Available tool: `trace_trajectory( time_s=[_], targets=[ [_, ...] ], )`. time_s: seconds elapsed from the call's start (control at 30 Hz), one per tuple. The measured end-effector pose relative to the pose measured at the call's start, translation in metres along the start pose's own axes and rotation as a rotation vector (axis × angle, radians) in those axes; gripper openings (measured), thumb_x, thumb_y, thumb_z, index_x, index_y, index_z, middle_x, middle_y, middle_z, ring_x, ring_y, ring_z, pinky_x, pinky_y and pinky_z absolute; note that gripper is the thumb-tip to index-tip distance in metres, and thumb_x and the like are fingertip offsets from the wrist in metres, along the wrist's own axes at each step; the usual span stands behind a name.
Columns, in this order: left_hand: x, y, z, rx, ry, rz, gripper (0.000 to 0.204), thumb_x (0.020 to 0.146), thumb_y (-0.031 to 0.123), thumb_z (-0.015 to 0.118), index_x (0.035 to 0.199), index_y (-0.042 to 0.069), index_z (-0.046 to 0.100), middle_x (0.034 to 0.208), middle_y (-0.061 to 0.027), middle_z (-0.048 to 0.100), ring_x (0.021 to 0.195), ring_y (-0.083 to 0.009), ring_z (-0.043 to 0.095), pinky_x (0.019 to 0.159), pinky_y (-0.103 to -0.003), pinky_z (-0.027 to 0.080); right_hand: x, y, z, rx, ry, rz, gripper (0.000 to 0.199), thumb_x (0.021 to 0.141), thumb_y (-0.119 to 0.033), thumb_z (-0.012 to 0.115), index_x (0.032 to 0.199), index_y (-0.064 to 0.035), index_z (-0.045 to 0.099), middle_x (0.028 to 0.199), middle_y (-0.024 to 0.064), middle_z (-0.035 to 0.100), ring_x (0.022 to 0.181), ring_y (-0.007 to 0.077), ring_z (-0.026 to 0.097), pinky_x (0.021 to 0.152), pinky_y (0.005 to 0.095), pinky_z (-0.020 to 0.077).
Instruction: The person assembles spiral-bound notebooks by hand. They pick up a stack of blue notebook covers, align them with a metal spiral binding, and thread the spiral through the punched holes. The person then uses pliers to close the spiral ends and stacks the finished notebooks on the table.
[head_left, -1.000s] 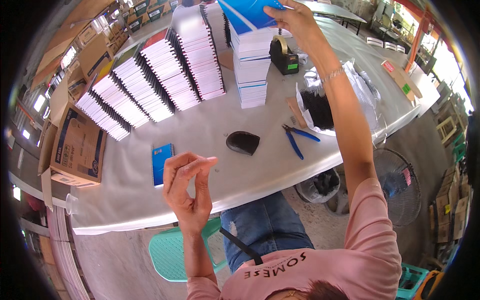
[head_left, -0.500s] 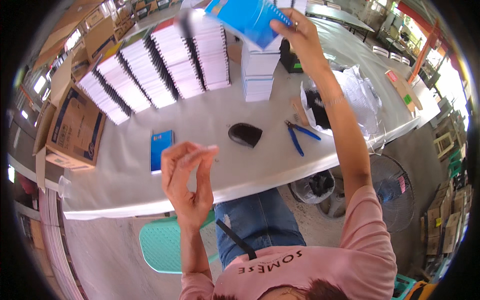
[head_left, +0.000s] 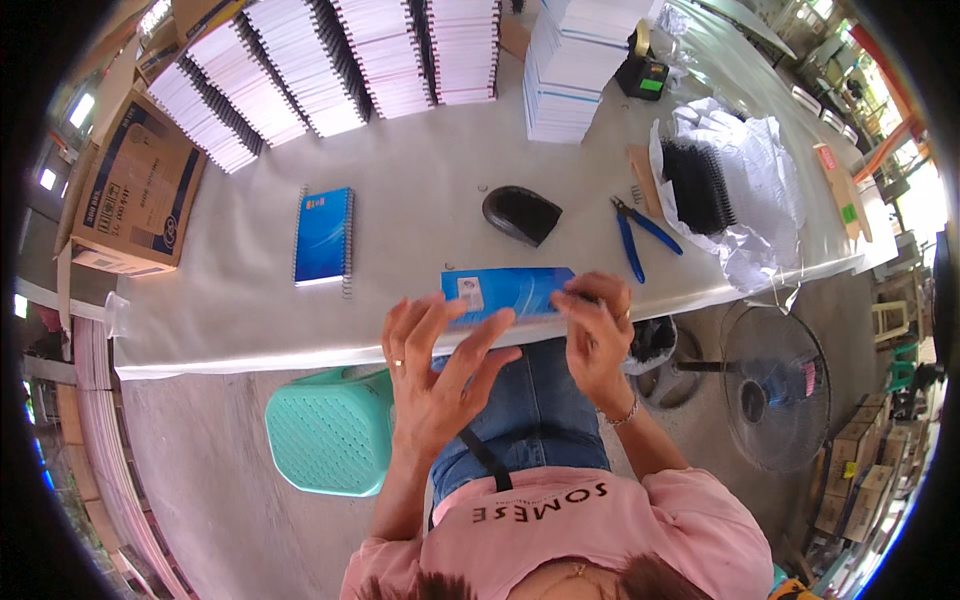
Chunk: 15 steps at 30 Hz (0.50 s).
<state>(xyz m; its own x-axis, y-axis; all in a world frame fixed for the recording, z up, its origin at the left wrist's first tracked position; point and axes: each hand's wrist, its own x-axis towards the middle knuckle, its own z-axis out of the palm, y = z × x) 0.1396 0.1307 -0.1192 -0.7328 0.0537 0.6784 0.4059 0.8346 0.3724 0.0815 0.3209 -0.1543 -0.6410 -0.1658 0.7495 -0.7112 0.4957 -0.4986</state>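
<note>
A blue notebook (head_left: 518, 288) lies at the table's front edge with its long side toward me. My right hand (head_left: 598, 335), slightly blurred, pinches its right end. My left hand (head_left: 437, 375) is at its left end, fingers spread; whether the fingertips touch the cover I cannot tell. A second blue notebook (head_left: 324, 235) lies farther left, with a wire coil along its right side that sticks out past the lower corner. Beyond my hands rest a black rounded object (head_left: 522, 214) and blue-handled cutting pliers (head_left: 640, 238).
Tall stacks of spiral-bound books (head_left: 380, 60) line the back left, beside a cardboard box (head_left: 135, 190). A pile of unbound paper blocks (head_left: 570, 85) stands at the back. Black coils (head_left: 700, 185) lie in crumpled white wrapping (head_left: 765, 200). A green stool (head_left: 330, 430) and a fan (head_left: 775, 385) stand below.
My right hand has brought the blue notebook down from the far stack to the front edge. My left hand has moved right toward it and its fingers have spread.
</note>
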Motion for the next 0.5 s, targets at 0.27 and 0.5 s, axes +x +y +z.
trace_trajectory(
  time_s=[0.27, 0.5],
  targets=[
    [0.018, -0.012, 0.035, -0.041, -0.161, -0.192, 0.030, 0.091, 0.003, 0.060, 0.119, 0.015, 0.061, 0.125, -0.0089, 0.047, 0.123, -0.0312, 0.046, 0.108, -0.050, 0.032, 0.007, 0.015, 0.024, 0.379, -0.146, 0.390, 0.045, 0.087, 0.014, 0.055, 0.128, -0.0055, 0.048, 0.111, 0.0123, 0.054, 0.101, 0.0224, 0.056, 0.095, 0.0333, 0.0430],
    [0.028, -0.007, 0.052, 0.059, -0.260, -0.198, 0.028, 0.091, 0.016, 0.060, 0.119, 0.016, 0.057, 0.118, -0.0066, 0.051, 0.127, -0.0307, 0.043, 0.113, -0.064, 0.013, -0.001, 0.009, 0.045, 0.411, -0.186, 0.524, 0.059, 0.087, 0.014, 0.050, 0.141, -0.0036, 0.031, 0.114, 0.0169, 0.051, 0.104, 0.0293, 0.054, 0.095, 0.0393, 0.0416]
  ],
)
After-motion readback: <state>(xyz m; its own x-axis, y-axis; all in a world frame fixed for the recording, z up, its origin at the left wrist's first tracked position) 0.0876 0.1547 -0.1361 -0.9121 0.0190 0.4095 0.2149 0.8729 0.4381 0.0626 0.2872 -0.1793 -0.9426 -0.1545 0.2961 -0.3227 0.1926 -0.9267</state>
